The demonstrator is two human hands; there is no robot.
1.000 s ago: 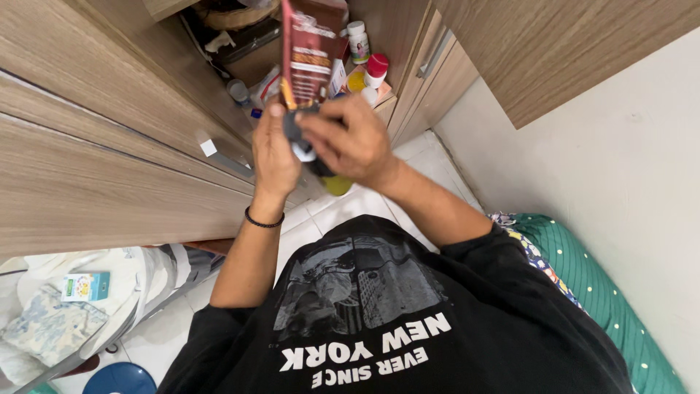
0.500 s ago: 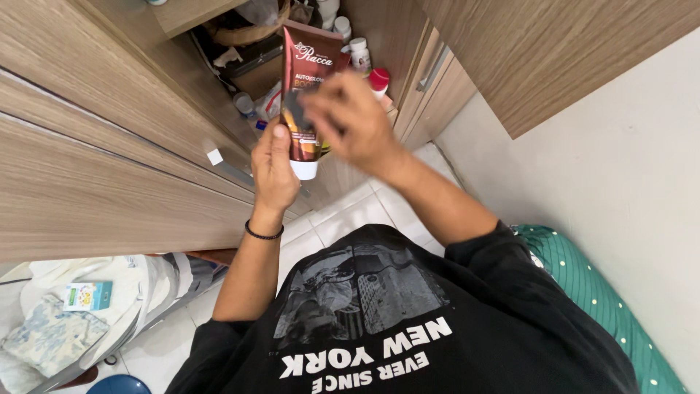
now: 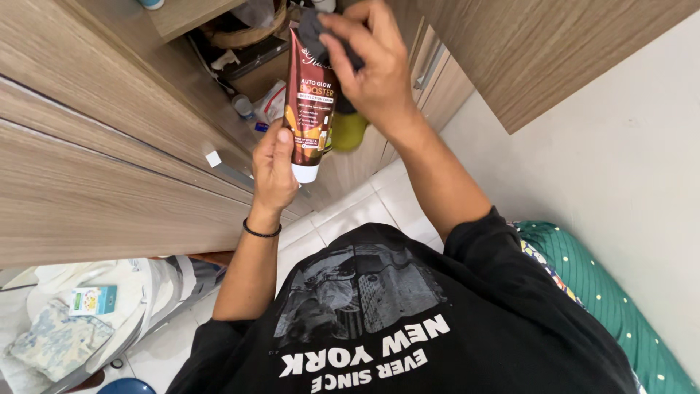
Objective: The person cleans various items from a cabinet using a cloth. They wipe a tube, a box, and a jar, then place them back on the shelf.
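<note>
My left hand (image 3: 273,171) grips a brown squeeze tube (image 3: 310,109) with a white cap, held cap-down in front of an open wooden cupboard. My right hand (image 3: 372,62) is raised at the tube's top end and holds a dark cloth (image 3: 321,33) pressed against it. A yellow-green object (image 3: 350,131) hangs below my right hand; what it is I cannot tell.
The open cupboard shelf (image 3: 251,69) holds a woven basket (image 3: 244,33), packets and small bottles. Wooden drawer fronts (image 3: 109,160) with a metal handle lie at left. White floor tiles (image 3: 343,211) are below. A green dotted cushion (image 3: 605,292) is at right, a folded fabric pile (image 3: 65,328) at lower left.
My right hand rose with the dark cloth from the tube's middle to its top end. The left hand turned the tube so its front shows.
</note>
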